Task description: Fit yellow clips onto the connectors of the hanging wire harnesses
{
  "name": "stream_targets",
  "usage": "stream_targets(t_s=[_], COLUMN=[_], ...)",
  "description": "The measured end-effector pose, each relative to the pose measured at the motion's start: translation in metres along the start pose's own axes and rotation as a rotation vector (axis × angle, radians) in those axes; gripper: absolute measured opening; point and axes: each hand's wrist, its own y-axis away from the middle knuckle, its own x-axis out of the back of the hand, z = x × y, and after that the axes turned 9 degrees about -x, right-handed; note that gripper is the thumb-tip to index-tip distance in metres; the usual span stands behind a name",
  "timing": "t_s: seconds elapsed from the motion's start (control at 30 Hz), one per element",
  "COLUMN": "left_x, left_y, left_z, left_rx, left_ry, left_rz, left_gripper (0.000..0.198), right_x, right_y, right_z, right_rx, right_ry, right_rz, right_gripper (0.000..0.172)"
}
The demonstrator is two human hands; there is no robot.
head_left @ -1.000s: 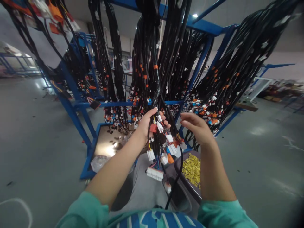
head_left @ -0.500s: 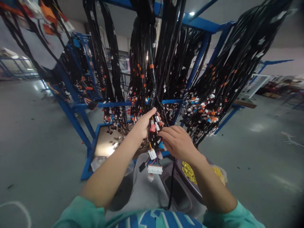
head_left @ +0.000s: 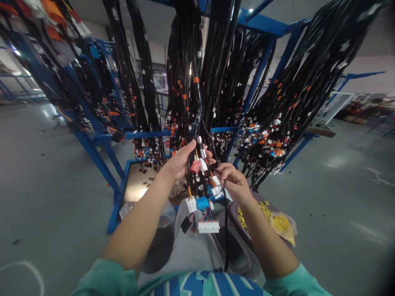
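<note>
A black wire harness (head_left: pixel 199 113) hangs down in front of me. My left hand (head_left: pixel 180 161) curls round its lower branches, thumb on the near side and fingertips showing behind. Between thumb and fingers lie a red connector (head_left: pixel 195 166) and several small white ones. To the right, my right hand (head_left: pixel 233 180) pinches a thin dark wire of the harness, its end hard to make out. Below the hands dangle a white connector (head_left: pixel 191 204), a blue connector (head_left: pixel 202 202), a black connector (head_left: pixel 185 224) and a wide white multi-pin connector (head_left: pixel 209 227).
Thick bundles of black harnesses (head_left: pixel 304 78) hang on a blue metal rack (head_left: pixel 115 181) on both sides. A bag of yellow parts (head_left: pixel 281 224) and more loose yellow pieces sit at my right on a dark surface. Clear plastic bags (head_left: pixel 165 216) lie at the rack's foot.
My right hand has moved slightly right and down, drawing a dark wire away from the bundle. The branches have spread, bringing the blue connector into clearer view; the wide white connector has shifted right.
</note>
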Motion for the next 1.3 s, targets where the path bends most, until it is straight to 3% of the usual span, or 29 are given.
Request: stream_targets(t_s=[0.13, 0.17, 0.27, 0.33, 0.43, 0.53, 0.6, 0.77, 0.87, 1.07, 1.2, 1.3], left_x=[-0.001, -0.001, -0.002, -0.002, -0.004, -0.007, -0.007, 0.006, 0.013, 0.011, 0.009, 0.007], left_y=[-0.001, -0.001, -0.003, -0.004, -0.006, -0.006, -0.003, 0.004, 0.005, 0.002, 0.000, -0.004], left_z=[-0.011, -0.013, -0.018, -0.019, -0.020, -0.019, -0.015, -0.001, 0.002, -0.002, -0.005, -0.010], left_rx=[-0.126, -0.144, -0.140, -0.116, -0.183, -0.295, -0.267, 0.070, 0.153, 0.178, 0.100, 0.052], left_ry=[0.027, 0.027, -0.018, -0.102, -0.244, -0.307, -0.280, -0.084, 0.000, 0.030, -0.025, -0.071], left_rz=[0.045, 0.070, 0.163, 0.214, 0.253, 0.278, 0.272, 0.186, 0.189, 0.136, 0.124, 0.083], left_gripper=[0.023, 0.021, 0.014, 0.014, 0.019, 0.017, 0.015, 0.013, 0.012, 0.008, 0.010, 0.016], right_x=[-0.007, -0.007, -0.008, -0.012, -0.025, -0.039, -0.044, -0.044, -0.043, -0.038, -0.033, -0.030], right_y=[-0.001, -0.001, -0.002, -0.003, -0.009, -0.018, -0.023, -0.025, -0.026, -0.034, -0.035, -0.033], right_z=[0.009, 0.005, -0.017, -0.033, -0.048, -0.048, -0.044, -0.045, -0.048, -0.050, -0.050, -0.047], right_rx=[-0.100, -0.067, 0.095, 0.209, 0.326, 0.311, 0.279, 0.038, -0.062, 0.158, 0.193, 0.165], right_ry=[0.109, 0.181, 0.343, 0.430, 0.614, 0.759, 0.729, 0.299, 0.156, 0.348, 0.543, 0.520], right_rz=[-0.132, -0.098, 0.197, 0.272, 0.112, 0.030, 0.056, 0.179, 0.225, 0.295, 0.256, 0.246], right_gripper=[0.003, 0.007, 0.019, 0.021, 0.026, 0.031, 0.026, 0.020, 0.019, 0.013, 0.016, 0.018])
